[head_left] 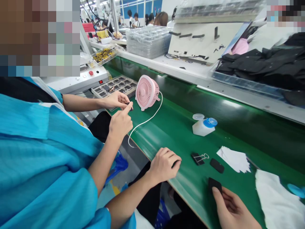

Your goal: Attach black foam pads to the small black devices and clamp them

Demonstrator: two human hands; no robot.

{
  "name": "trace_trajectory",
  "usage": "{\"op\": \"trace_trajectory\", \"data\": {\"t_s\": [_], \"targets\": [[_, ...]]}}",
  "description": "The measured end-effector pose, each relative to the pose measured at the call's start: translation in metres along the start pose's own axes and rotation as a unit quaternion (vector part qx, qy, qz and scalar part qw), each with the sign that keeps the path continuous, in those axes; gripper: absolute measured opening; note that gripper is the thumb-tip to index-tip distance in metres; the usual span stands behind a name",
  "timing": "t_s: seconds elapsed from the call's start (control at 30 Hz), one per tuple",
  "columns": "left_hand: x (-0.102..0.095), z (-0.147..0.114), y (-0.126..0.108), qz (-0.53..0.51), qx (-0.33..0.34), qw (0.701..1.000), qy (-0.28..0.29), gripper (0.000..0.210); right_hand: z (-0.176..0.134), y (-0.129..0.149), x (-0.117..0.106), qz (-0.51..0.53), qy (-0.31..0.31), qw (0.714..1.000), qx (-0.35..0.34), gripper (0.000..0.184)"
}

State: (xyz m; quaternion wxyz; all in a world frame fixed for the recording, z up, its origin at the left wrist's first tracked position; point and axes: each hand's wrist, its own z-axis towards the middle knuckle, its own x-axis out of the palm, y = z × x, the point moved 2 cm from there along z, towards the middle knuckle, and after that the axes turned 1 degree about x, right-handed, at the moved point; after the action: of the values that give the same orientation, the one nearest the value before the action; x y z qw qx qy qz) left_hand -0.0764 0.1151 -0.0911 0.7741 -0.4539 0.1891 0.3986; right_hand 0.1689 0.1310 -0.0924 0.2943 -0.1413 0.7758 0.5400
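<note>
Head view, right hand: closed on the black piece, thumb flat on its face, fingers curled beneath.
Head view, left hand: loosely curled at the front edge of the bench. Dark sliver between thumb and fingers (thing or shadow, cannot tell), so can't say if it grips anything.
Piece, place: over the near strip of the bench, right of the left hand and on the near side of the second piece; not touching that one. Contact with the bench: cannot tell.
Progress: one piece in hand, one lying loose. My read is mid-handling, since the held one isn't set down. Done vs. left: neither piece shows a clear sign of being finished, so no count from me.
Piece, pointing: free end aims away from the right hand, up toward the clip; tilted, broad face partly toward the camera. Long axis: cannot tell for sure (thumb hides the lower end).
Second piece, axis: lies flat, long axis from upper left to lower right, roughly along the bench; far end toward the clip, near end toward the cloth.
Around it: clip just left, paper just right, bottle farther back, near none of the fingers.
</note>
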Motion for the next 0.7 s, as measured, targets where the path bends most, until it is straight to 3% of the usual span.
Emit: {"op": "trace_trajectory", "data": {"t_s": [0.47, 0.7], "targets": [[-0.001, 0.001, -0.001, 0.003, 0.005, 1.000, -0.005, 0.010, 0.004, -0.014, 0.002, 0.011, -0.003, 1.000, -0.013, 0.061], [-0.001, 0.000, -0.001, 0.006, 0.010, 1.000, -0.011, 0.009, 0.002, -0.008, 0.001, 0.012, -0.002, 1.000, -0.006, 0.063]]}}
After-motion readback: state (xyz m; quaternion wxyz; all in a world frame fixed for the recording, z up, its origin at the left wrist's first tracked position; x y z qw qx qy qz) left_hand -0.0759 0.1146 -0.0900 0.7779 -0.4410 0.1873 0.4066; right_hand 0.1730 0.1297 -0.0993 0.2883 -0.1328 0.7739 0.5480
